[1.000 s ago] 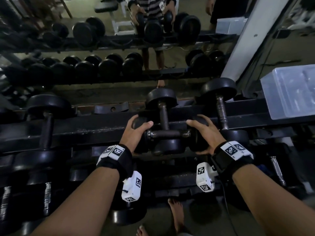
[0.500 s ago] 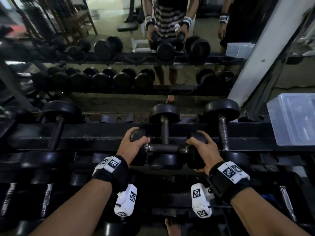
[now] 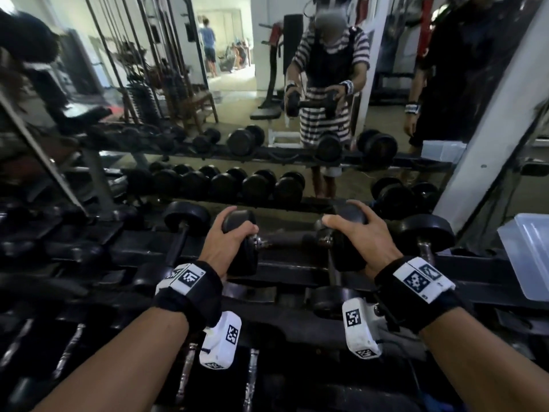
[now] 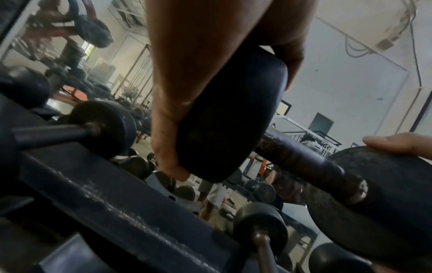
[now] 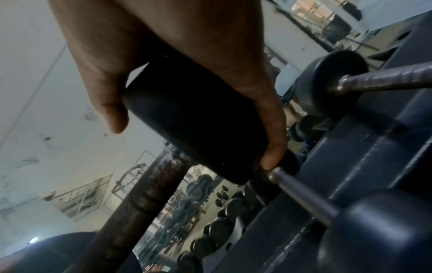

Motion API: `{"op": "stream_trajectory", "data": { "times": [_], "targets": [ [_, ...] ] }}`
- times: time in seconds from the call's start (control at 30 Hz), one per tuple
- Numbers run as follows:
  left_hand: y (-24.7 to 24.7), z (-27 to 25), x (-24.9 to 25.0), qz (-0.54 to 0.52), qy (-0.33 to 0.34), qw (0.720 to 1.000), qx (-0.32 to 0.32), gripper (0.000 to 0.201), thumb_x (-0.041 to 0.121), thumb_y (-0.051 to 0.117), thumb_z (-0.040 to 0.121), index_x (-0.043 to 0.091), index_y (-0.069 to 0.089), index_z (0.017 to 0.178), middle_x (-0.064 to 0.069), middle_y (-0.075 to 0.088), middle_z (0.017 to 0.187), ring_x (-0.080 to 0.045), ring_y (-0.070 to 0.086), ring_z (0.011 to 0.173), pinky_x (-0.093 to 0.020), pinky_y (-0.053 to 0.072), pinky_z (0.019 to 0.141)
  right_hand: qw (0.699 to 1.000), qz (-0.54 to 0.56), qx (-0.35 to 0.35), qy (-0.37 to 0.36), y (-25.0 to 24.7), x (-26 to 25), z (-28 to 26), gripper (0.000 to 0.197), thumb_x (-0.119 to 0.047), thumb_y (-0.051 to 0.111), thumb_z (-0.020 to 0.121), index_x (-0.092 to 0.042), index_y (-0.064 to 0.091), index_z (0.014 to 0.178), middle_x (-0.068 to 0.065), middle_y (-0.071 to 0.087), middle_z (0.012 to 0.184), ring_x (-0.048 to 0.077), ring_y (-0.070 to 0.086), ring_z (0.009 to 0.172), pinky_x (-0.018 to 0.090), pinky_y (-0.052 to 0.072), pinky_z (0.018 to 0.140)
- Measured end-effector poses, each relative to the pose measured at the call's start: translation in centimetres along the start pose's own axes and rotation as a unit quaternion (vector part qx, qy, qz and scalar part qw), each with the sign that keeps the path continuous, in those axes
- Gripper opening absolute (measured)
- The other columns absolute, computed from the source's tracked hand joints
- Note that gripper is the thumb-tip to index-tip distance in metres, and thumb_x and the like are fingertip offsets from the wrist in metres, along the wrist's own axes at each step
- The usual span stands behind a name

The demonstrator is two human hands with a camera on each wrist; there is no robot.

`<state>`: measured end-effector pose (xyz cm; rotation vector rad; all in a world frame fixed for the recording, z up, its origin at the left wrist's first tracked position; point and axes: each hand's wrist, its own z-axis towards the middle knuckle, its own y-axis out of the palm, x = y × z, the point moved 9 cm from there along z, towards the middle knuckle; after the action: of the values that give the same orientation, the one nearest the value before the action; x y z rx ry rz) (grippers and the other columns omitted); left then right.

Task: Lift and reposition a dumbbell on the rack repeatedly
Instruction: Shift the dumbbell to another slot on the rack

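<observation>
**Two hands on one dumbbell, held crosswise above the rack**

Hidden/unclear: fingertips of both hands wrap over the far side of the heads, not visible from the head view. Lower rack tiers are dark, individual weights hard to separate. Clear plastic bin (image 3: 528, 257) at the right edge is cut off by the frame; can't tell its contents. Both wrist views are blurred at the edges.

Dumbbell (image 3: 285, 242): long axis runs left-right, roughly parallel to the rack (image 3: 124, 251) rail, about level. It crosses over a racked dumbbell (image 3: 331, 295) whose handle runs front-to-back beneath it. Contact with that one or with the rail: cannot tell. The mirror (image 3: 208, 99) reflection shows it carried in front of the person's torso, above the reflected rack.

Left hand (image 3: 221, 248): fingers curled over the top of the left head, thumb on the near side, gripping the head and not the handle. The left wrist view confirms the palm against the head's outer face (image 4: 224, 120).

Right hand (image 3: 365, 239): same grip on the right head, thumb on top pointing inward, fingers curled over the rim (image 5: 191, 118).

Neighbours: more dumbbells racked front-to-back, one left (image 3: 182, 230), one right (image 3: 424, 236).
</observation>
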<state>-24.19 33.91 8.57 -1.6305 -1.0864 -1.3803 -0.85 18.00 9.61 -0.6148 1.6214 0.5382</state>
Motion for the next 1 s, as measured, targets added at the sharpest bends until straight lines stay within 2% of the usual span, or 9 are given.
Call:
{"op": "stream_trajectory", "data": {
  "times": [0.07, 0.17, 0.27, 0.33, 0.5, 0.63, 0.7, 0.8, 1.0],
  "targets": [
    [-2.3, -0.5, 0.7, -0.002, 0.008, 1.0, 0.027, 0.066, 0.037, 0.08, 0.052, 0.042, 0.063, 0.116, -0.008, 0.068, 0.118, -0.029, 0.067, 0.106, -0.053, 0.053, 0.097, 0.999, -0.019, -0.023, -0.013, 2.0, -0.7, 0.0, 0.081, -0.031, 0.094, 0.056, -0.028, 0.06, 0.129, 0.0, 0.068, 0.121, 0.02, 0.068, 0.103, 0.038, 0.058, 0.089],
    [-5.2, -0.9, 0.4, -0.012, 0.007, 0.997, 0.069, 0.055, 0.027, 0.079, 0.07, 0.039, 0.062, 0.12, -0.006, 0.068, 0.114, -0.03, 0.066, 0.105, -0.053, 0.054, 0.095, 0.997, -0.032, -0.063, -0.019, 5.1, -1.2, 0.5, 0.055, -0.014, 0.083, 0.073, -0.028, 0.061, 0.122, 0.004, 0.067, 0.118, 0.019, 0.066, 0.095, 0.024, 0.053, 0.07],
    [-7.2, -1.0, -0.6, -0.022, -0.005, 0.993, 0.119, 0.062, 0.037, 0.078, 0.055, 0.043, 0.064, 0.114, -0.007, 0.068, 0.116, -0.029, 0.067, 0.103, -0.052, 0.056, 0.091, 0.994, -0.056, -0.09, -0.025, 8.0, -0.7, 2.1, 0.047, -0.01, 0.079, 0.079, -0.025, 0.061, 0.119, 0.005, 0.067, 0.114, 0.014, 0.063, 0.085, 0.014, 0.048, 0.058],
    [-8.1, -0.8, -1.6, -0.031, -0.014, 0.987, 0.155, 0.064, 0.039, 0.077, 0.052, 0.042, 0.064, 0.114, -0.005, 0.068, 0.114, -0.027, 0.067, 0.103, -0.051, 0.057, 0.091, 0.992, -0.071, -0.106, -0.024, 9.8, 0.0, 3.5, 0.043, -0.012, 0.08, 0.076, -0.028, 0.063, 0.113, 0.006, 0.069, 0.112, 0.017, 0.063, 0.087, 0.021, 0.048, 0.066],
    [-8.7, -0.2, -5.4, -0.065, -0.045, 0.964, 0.252, 0.048, 0.02, 0.076, 0.076, 0.031, 0.062, 0.121, -0.002, 0.067, 0.106, -0.025, 0.067, 0.096, -0.042, 0.059, 0.085, 0.975, -0.14, -0.171, -0.006, 13.5, 2.0, 8.0, 0.046, -0.011, 0.079, 0.074, -0.025, 0.066, 0.116, 0.003, 0.068, 0.106, 0.014, 0.063, 0.083, 0.026, 0.05, 0.075],
    [-8.0, 0.2, -8.7, -0.092, -0.085, 0.931, 0.342, 0.054, 0.028, 0.078, 0.069, 0.032, 0.062, 0.121, -0.002, 0.071, 0.103, -0.019, 0.068, 0.089, -0.039, 0.057, 0.089, 0.95, -0.208, -0.231, -0.021, 16.8, 2.9, 11.9, 0.051, -0.016, 0.082, 0.071, -0.027, 0.067, 0.118, 0.002, 0.068, 0.113, 0.019, 0.064, 0.098, 0.03, 0.051, 0.089],
    [-7.3, 0.4, -10.1, -0.1, -0.109, 0.914, 0.377, 0.064, 0.038, 0.077, 0.06, 0.036, 0.061, 0.122, 0.001, 0.071, 0.101, -0.021, 0.069, 0.095, -0.043, 0.056, 0.092, 0.938, -0.24, -0.25, -0.029, 18.4, 3.5, 13.8, 0.054, -0.022, 0.083, 0.064, -0.029, 0.068, 0.115, 0.001, 0.069, 0.113, 0.02, 0.065, 0.102, 0.034, 0.053, 0.095],
    [-6.6, 0.9, -11.8, -0.109, -0.128, 0.892, 0.42, 0.056, 0.029, 0.077, 0.071, 0.032, 0.06, 0.123, 0.006, 0.07, 0.095, -0.02, 0.069, 0.095, -0.042, 0.056, 0.094, 0.918, -0.28, -0.278, -0.035, 20.6, 4.9, 16.0, 0.06, -0.038, 0.08, 0.047, -0.036, 0.069, 0.107, -0.001, 0.071, 0.108, 0.021, 0.067, 0.102, 0.041, 0.054, 0.098],
    [-5.4, 1.7, -15.5, -0.124, -0.183, 0.857, 0.465, 0.029, 0.03, 0.076, 0.065, 0.038, 0.061, 0.088, 0.0, 0.071, 0.091, -0.03, 0.071, 0.094, -0.048, 0.057, 0.089, 0.882, -0.34, -0.322, -0.047, 23.4, 8.1, 18.5, 0.072, -0.051, 0.072, 0.039, -0.04, 0.07, 0.11, -0.003, 0.072, 0.11, 0.022, 0.066, 0.107, 0.042, 0.052, 0.1]
  ]
}}
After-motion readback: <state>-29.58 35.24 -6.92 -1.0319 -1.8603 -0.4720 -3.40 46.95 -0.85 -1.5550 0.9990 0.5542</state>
